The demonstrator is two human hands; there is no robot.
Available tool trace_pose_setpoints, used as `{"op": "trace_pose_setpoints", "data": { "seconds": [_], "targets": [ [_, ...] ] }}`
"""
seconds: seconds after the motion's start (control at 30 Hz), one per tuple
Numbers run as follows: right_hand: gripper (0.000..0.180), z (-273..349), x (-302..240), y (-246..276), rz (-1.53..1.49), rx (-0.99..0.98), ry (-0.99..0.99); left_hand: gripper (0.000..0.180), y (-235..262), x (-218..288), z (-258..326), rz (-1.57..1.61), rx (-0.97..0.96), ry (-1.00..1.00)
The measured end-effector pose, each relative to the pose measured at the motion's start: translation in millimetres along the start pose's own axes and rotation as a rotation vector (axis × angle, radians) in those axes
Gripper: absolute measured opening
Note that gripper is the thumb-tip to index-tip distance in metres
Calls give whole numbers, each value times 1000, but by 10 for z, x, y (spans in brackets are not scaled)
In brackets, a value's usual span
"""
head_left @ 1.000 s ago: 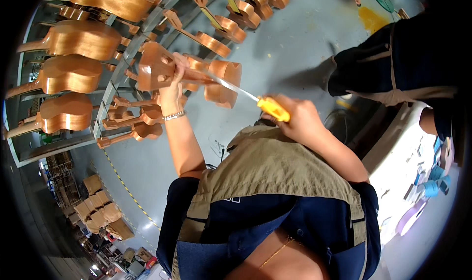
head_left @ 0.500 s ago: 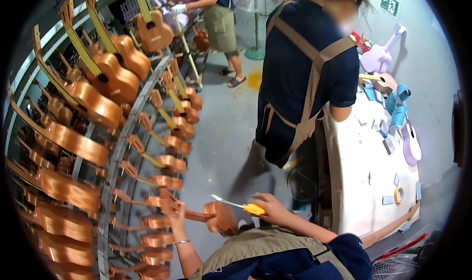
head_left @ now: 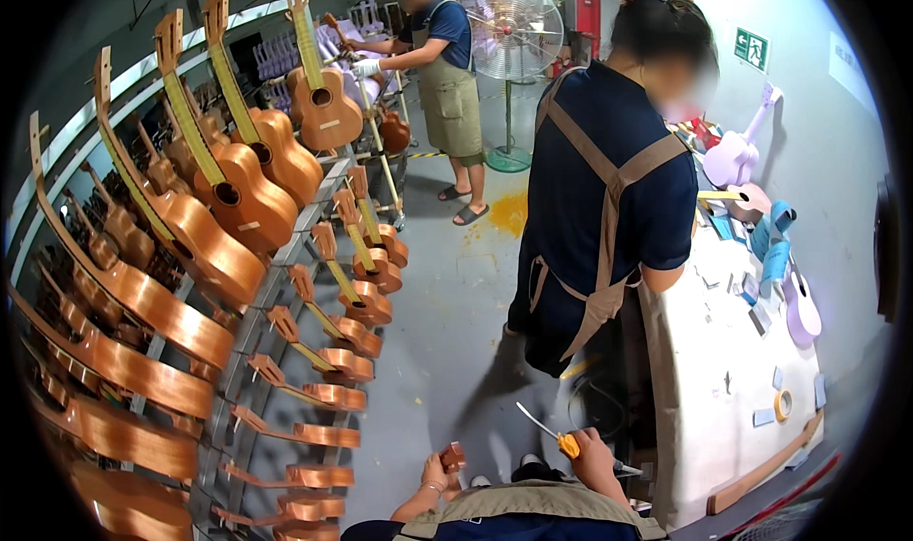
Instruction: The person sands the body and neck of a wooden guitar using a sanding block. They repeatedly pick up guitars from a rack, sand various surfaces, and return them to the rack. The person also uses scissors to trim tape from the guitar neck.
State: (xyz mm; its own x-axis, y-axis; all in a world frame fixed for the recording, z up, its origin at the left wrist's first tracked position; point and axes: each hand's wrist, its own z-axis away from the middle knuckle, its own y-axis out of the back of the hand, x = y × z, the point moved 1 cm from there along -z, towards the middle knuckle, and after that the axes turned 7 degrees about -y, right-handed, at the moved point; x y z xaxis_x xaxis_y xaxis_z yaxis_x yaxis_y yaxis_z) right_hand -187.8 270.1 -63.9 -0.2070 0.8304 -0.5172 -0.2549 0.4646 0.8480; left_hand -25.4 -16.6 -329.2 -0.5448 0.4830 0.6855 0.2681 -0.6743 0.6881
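Two hands low by the rack, each with a closed grip.
Left hand holds a small wooden headstock upright; right hand wraps a yellow-handled screwdriver, tip raised clear, near the surface edge.

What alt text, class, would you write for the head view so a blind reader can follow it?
The person's right hand grips a yellow-handled screwdriver while the left hand holds a small wooden ukulele headstock. Left stands a rack of ukuleles; an aproned co-worker stands by a workbench.
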Motion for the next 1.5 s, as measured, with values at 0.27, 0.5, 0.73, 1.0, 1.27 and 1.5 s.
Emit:
{"op": "trace_pose_setpoints", "data": {
  "seconds": [0.27, 0.5, 0.73, 1.0, 1.27, 1.5],
  "targets": [
    [22, 18, -131, -66, 118, -167, 72, 53, 281, 99, 242, -90, -248, 155],
    [35, 62, -143, -217, 178, -100, 218, 62, 337, 63, 603, -80, -226, 280],
    [47, 13, -164, -155, 191, -235, 25, 80, 218, -175, 422, -13, -143, 256],
    [56, 57, -395, 81, -231, -159, 145, 48, 187, 77, 58, 91, -95, 157],
    [68, 163, 396, -109, -59, -233, -75, 78, 203, 280, 235, -100, -270, 198],
    [73, 192, 563, 59, -205, 102, -121, 59, 15, 14, 324, -90, -386, -180]
  ]
}}
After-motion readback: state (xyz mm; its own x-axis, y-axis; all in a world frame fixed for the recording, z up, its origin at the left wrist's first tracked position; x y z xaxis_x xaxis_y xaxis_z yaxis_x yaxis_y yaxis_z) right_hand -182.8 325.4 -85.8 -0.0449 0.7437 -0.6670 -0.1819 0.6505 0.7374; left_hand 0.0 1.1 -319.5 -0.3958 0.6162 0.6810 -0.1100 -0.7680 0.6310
